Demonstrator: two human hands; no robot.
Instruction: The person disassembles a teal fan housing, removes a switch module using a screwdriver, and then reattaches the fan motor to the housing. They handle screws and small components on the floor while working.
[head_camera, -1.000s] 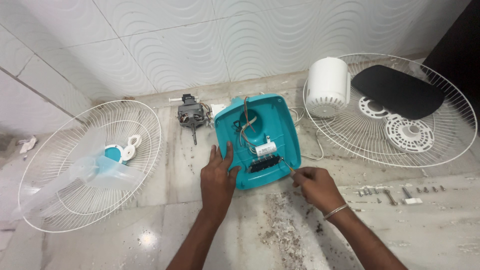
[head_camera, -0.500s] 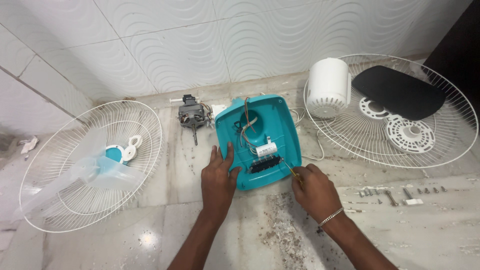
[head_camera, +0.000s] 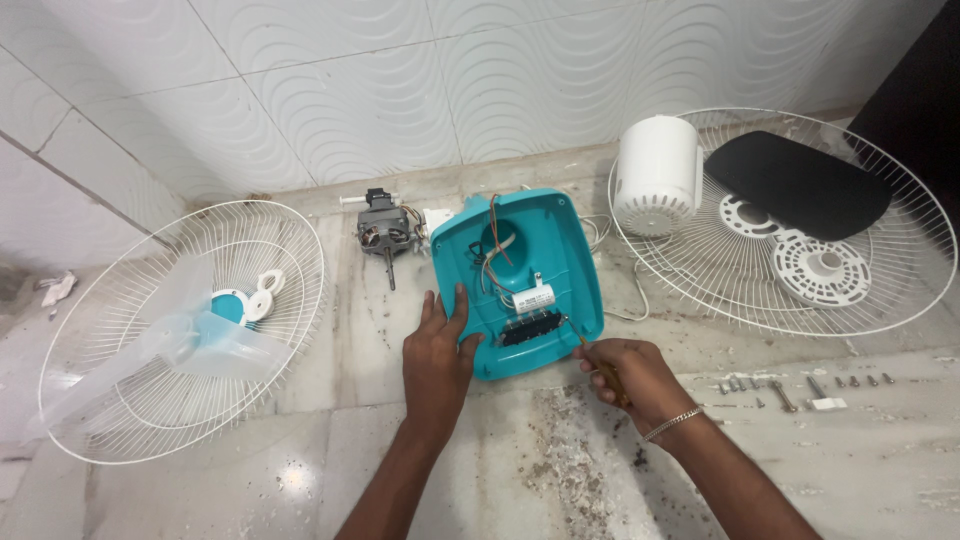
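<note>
A teal plastic fan base shell (head_camera: 555, 250) lies open side up on the marble floor, with wires, a white capacitor (head_camera: 533, 298) and a black switch block (head_camera: 530, 328) inside. My left hand (head_camera: 438, 355) presses flat on its near left edge. My right hand (head_camera: 628, 378) grips a screwdriver (head_camera: 590, 352) with a brownish handle; its tip reaches the switch block at the shell's near right side.
A fan motor (head_camera: 384, 232) sits just left of the shell. A wire guard (head_camera: 180, 330) holding translucent blades lies at the left. Another guard (head_camera: 790, 225) at the right carries a white motor cover, a black plate and white plastic rings. Several loose screws (head_camera: 790, 385) lie right of my right hand.
My right hand has shifted slightly left and closer to the shell, bringing the screwdriver tip to the switch block. My left hand stays pressed on the shell.
</note>
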